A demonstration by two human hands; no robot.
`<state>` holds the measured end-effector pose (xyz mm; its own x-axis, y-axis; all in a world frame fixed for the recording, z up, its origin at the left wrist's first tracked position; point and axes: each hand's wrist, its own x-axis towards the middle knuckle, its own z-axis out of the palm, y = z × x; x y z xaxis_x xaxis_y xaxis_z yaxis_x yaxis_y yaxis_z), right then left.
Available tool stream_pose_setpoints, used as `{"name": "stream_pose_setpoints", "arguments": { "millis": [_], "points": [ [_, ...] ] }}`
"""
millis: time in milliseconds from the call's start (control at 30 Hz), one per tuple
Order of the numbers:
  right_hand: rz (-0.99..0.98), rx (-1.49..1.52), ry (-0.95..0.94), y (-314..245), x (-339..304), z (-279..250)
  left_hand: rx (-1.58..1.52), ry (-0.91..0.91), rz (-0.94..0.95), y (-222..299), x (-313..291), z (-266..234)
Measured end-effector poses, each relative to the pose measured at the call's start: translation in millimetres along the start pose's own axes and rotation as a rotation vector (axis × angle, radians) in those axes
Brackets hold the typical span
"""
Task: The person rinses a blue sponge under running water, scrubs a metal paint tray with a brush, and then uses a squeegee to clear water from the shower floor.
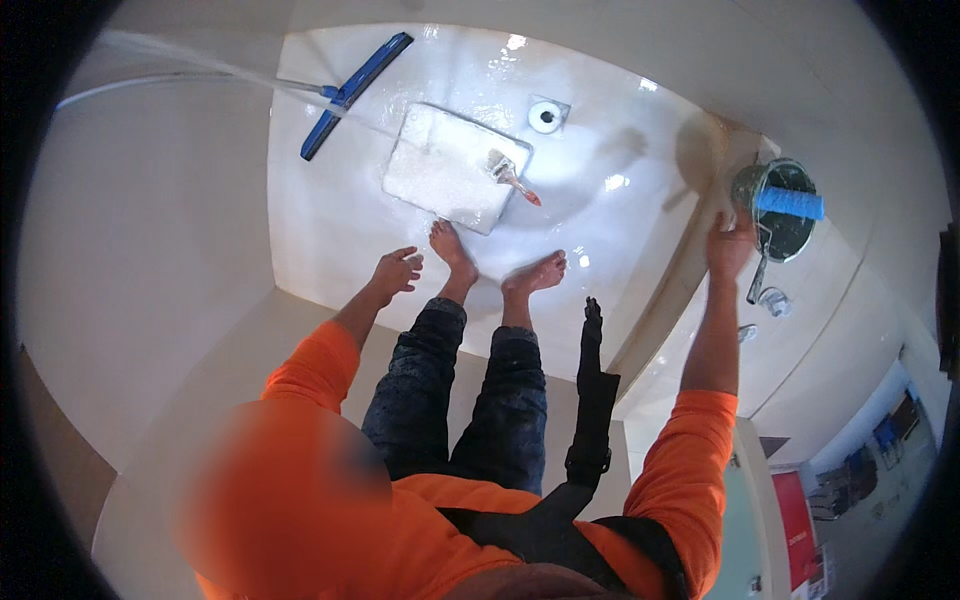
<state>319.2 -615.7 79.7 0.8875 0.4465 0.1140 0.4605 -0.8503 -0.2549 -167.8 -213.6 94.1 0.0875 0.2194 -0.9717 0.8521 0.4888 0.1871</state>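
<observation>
Left hand [397, 272]: empty, fingers loosely curled | Right hand [730, 243]: at green bucket [795, 236]'s left side, cannot tell grip

Open shower floor [330, 225] separates the left hand [398, 272] from the squeegee [357, 97]; the left foot [455, 255] and white slab [430, 165] (paintbrush [512, 177] on top) obstruct its right; a bucket [790, 238] blocks the right hand [731, 247] rightward.

Beside your right hand [730, 247], the bucket [747, 187] looks like smooth plastic, the roller [790, 204] fuzzy; leftward, the floor [335, 215] shines glossy.
</observation>
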Motion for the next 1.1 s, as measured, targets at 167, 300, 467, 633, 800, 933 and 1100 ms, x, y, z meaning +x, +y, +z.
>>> {"name": "stream_pose_setpoints", "arguments": {
  "millis": [167, 300, 467, 633, 800, 933, 1100],
  "points": [
    [0.129, 0.215, -0.83, -110.4, -55.6, 114.7, -0.29, 0.083, -0.041, -17.2, 72.2, -4.5],
    [0.024, 0.187, -0.969, -203.2, -78.8, 188.5, -0.484, 0.13, -0.078, -35.5, 138.3, -10.4],
    [0.131, 0.102, -1.052, -262.2, -112.0, 275.0, -0.644, 0.24, -0.128, -51.8, 234.9, -11.2],
    [0.18, 0.095, -1.044, -282.3, -144.5, 310.9, -0.557, 0.141, 0.088, -74.7, 311.0, -39.3],
    [0.002, 0.163, -0.82, -282.3, -162.4, 302.2, -0.755, 0.182, -0.026, -52.1, 317.3, -24.2],
    [-0.061, 0.213, -0.797, -301.6, -128.3, 276.1, -0.693, 0.253, 0.07, -39.6, 274.9, -0.5],
    [-0.186, 0.296, -0.8, -356.6, -86.6, 280.1, -0.635, 0.262, 0.201, -38.3, 246.9, 0.2]
  ]
}}
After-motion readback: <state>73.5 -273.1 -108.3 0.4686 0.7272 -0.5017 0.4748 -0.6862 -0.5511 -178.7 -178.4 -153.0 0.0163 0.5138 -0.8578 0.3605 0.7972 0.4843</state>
